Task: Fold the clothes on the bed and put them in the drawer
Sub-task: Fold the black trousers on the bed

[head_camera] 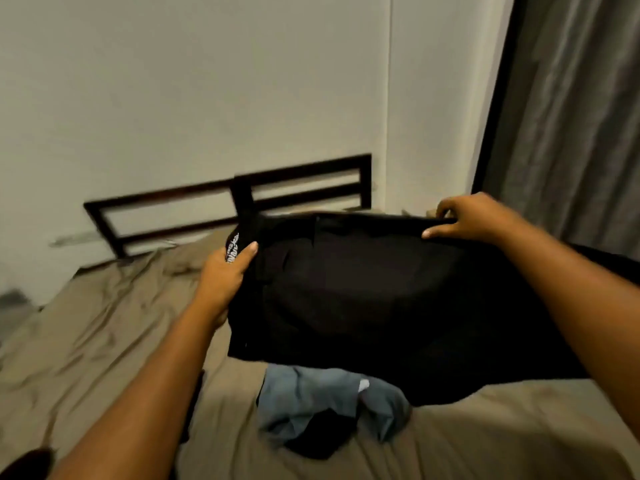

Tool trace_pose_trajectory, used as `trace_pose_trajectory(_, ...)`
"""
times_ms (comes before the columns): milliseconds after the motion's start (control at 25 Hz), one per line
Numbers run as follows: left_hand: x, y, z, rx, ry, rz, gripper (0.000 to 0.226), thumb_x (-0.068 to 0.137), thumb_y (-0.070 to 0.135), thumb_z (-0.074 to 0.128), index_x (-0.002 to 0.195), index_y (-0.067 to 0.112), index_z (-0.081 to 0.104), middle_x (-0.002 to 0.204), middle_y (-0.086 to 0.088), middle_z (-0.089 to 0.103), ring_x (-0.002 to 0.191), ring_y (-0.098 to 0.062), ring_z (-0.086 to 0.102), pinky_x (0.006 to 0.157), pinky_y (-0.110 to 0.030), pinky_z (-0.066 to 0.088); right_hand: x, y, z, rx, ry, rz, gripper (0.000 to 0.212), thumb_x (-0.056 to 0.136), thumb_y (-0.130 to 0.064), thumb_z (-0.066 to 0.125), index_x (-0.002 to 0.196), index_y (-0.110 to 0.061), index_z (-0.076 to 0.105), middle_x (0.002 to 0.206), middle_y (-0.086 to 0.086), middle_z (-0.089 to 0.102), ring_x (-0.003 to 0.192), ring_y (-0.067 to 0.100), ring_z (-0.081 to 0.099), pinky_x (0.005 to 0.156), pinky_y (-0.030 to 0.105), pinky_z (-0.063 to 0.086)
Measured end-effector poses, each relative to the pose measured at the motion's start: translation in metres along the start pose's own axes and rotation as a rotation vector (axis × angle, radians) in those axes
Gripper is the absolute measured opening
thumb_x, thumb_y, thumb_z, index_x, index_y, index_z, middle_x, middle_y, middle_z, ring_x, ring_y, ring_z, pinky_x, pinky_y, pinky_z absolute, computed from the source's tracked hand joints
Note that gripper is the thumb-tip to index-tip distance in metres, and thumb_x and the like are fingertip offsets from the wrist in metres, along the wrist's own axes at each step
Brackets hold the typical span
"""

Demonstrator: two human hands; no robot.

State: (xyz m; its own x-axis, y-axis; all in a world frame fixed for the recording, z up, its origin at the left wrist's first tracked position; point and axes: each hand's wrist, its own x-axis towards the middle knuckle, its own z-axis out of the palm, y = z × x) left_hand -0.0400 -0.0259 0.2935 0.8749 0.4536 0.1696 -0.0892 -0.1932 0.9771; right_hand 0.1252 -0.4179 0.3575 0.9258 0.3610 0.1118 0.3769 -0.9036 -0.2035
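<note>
A black garment (363,292) with white lettering near its upper left corner is held spread out above the bed (104,334). My left hand (225,275) grips its upper left corner by the lettering. Its top right edge is pinched by my right hand (467,216). Below it a crumpled grey-blue garment (311,400) lies on the tan sheet, with a dark piece of cloth (318,438) partly tucked under it.
A dark wooden headboard (242,199) stands against the pale wall at the back. Grey curtains (571,116) hang at the right. Rumpled tan sheet stretches to the left and front of the bed. No drawer is in view.
</note>
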Motion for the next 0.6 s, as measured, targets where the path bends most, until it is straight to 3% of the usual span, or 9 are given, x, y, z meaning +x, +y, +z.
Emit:
trace_pose_trajectory(120, -0.04, -0.148, -0.061, 0.157, 0.095, -0.328, 0.019, 0.095, 0.03, 0.067, 0.103, 0.013, 0.072, 0.101, -0.005, 0.076, 0.095, -0.024, 0.072, 0.082, -0.036, 0.057, 0.002, -0.055, 0.204, -0.041, -0.173, 0.02, 0.058, 0.085, -0.063, 0.066, 0.129, -0.027, 0.056, 0.133, 0.007, 0.062, 0.119, 0.031, 0.059, 0.096, 0.042, 0.05)
trace_pose_trajectory(200, -0.077, -0.246, -0.106, 0.32, 0.165, -0.559, 0.026, 0.094, 0.032, 0.068, 0.094, 0.005, 0.067, 0.093, -0.011, 0.071, 0.093, -0.033, 0.068, 0.078, -0.038, 0.054, -0.04, -0.101, 0.344, 0.015, -0.378, 0.033, 0.065, 0.09, -0.061, 0.059, 0.143, -0.025, 0.046, 0.148, 0.01, 0.049, 0.133, 0.033, 0.05, 0.104, 0.046, 0.046)
trace_pose_trajectory(320, -0.144, -0.347, -0.158, 0.497, 0.184, -0.775, 0.033, 0.096, 0.03, 0.066, 0.109, 0.001, 0.061, 0.106, -0.02, 0.064, 0.106, -0.04, 0.06, 0.087, -0.039, 0.044, -0.143, -0.158, 0.482, 0.014, -0.813, 0.063, 0.085, 0.092, -0.069, 0.05, 0.16, -0.033, 0.014, 0.17, 0.006, 0.003, 0.154, 0.036, 0.009, 0.118, 0.06, 0.023)
trace_pose_trajectory(440, -0.189, -0.406, -0.192, 0.607, 0.19, -0.876, 0.045, 0.098, 0.036, 0.062, 0.124, 0.0, 0.058, 0.12, -0.02, 0.063, 0.116, -0.04, 0.057, 0.092, -0.042, 0.042, -0.209, -0.188, 0.545, -0.067, -0.91, 0.076, 0.101, 0.089, -0.075, 0.048, 0.159, -0.037, -0.014, 0.165, 0.004, -0.028, 0.153, 0.04, -0.017, 0.116, 0.07, 0.013)
trace_pose_trajectory(600, -0.192, -0.428, -0.217, 0.633, 0.118, -0.856, 0.053, 0.098, 0.044, 0.059, 0.134, 0.005, 0.054, 0.129, -0.019, 0.061, 0.122, -0.041, 0.055, 0.103, -0.047, 0.041, -0.223, -0.201, 0.548, -0.074, -0.856, 0.067, 0.109, 0.083, -0.084, 0.044, 0.155, -0.038, -0.023, 0.162, 0.005, -0.034, 0.152, 0.039, -0.02, 0.115, 0.069, 0.017)
